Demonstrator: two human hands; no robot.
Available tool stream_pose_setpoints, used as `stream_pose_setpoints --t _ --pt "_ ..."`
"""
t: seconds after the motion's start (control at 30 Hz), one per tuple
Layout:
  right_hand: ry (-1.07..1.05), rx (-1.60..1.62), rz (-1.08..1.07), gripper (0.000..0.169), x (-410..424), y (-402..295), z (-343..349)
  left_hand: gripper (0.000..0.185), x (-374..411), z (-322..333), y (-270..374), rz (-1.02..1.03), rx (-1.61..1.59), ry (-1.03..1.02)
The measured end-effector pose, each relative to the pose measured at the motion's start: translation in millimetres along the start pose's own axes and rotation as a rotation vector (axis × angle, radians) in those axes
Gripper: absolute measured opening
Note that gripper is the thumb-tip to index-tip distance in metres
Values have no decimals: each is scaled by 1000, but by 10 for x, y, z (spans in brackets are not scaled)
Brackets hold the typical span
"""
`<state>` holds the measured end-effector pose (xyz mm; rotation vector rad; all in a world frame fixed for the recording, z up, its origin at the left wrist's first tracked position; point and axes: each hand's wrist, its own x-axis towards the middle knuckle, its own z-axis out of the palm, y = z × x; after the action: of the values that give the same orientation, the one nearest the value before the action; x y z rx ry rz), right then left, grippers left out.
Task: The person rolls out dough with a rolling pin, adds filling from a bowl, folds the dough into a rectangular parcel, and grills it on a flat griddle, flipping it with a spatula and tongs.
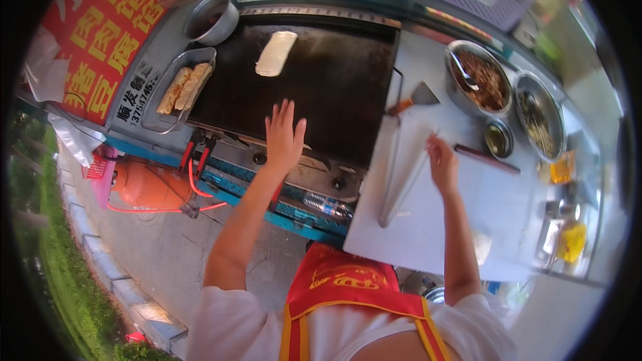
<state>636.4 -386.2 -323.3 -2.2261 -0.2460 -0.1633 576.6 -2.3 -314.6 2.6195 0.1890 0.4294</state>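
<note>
My left hand (285, 136) hovers palm down above the front edge of a black flat griddle (331, 95), its fingers spread slightly and nothing in it. Towards the back of the griddle lies a pale oblong piece of flat dough (276, 54). My right hand (442, 164) is over the metal worktop (416, 240), fingers curled with the tips close together; blur hides whether anything is between them. Just right of it lies a slim dark stick (486, 158). Beyond my right hand, a wide-bladed scraper (415, 99) with an orange-brown handle rests beside the griddle's right edge.
A wire basket (165, 123) with two browned flatbreads (185, 87) and a metal pot (220, 25) stand left. At right are a bowl of brown filling (484, 80) with a spoon, another metal bowl (539, 115) and an oil container (498, 139). An orange gas cylinder (150, 185) stands below.
</note>
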Motion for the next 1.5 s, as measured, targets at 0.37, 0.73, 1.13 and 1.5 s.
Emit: stream_pose_setpoints --t 0.37,0.73,1.13,1.5 --pt "-295 -373 837 42 2030 704 942 72 2440 568 -1570 -144 239 -202" --pt "357 8 455 31 1471 193 631 79 2146 775 -1530 -74 341 -204" --pt "-672 -78 -242 33 2585 -1216 2118 87 1509 587 -1127 -172 127 -206" --pt "-520 -182 -162 34 2013 -1463 2384 74 1414 848 -1057 -104 142 -195"
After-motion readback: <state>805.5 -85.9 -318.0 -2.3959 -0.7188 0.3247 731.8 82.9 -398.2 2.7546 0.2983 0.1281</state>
